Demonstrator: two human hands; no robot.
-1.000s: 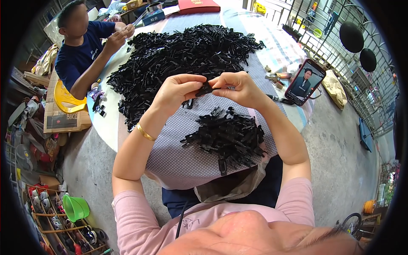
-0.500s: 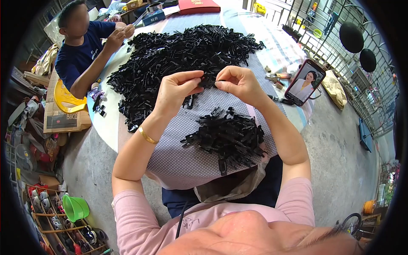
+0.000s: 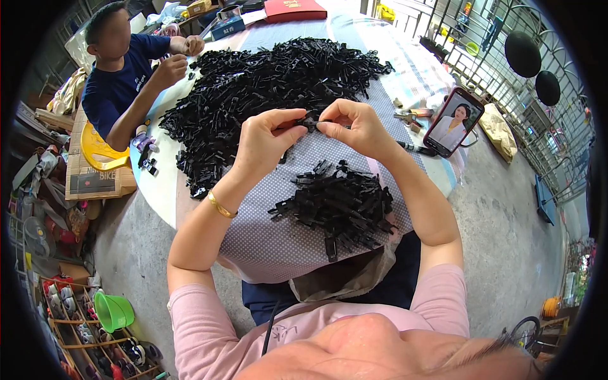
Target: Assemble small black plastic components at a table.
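My left hand (image 3: 269,136) and my right hand (image 3: 356,130) meet over the table, each in a pinch. Between their fingertips is a small black plastic clip-like part (image 3: 310,123), its finer shape partly hidden by the fingers. Just beyond spreads a large heap of similar black parts (image 3: 266,85). Nearer to me, below my hands, a smaller pile of black parts (image 3: 342,202) lies on the dotted tablecloth (image 3: 253,250) close to the table's front edge.
A co-worker in a dark blue shirt (image 3: 120,95) sits at the far left, hands raised over the table edge. A propped phone (image 3: 453,123) stands at the right beside some tools (image 3: 411,117). A red box (image 3: 295,10) lies at the back. A pale bag (image 3: 342,282) hangs by my lap.
My fingertips have drawn closer together around the small part, the left hand shifting slightly right. The co-worker's hands have moved apart.
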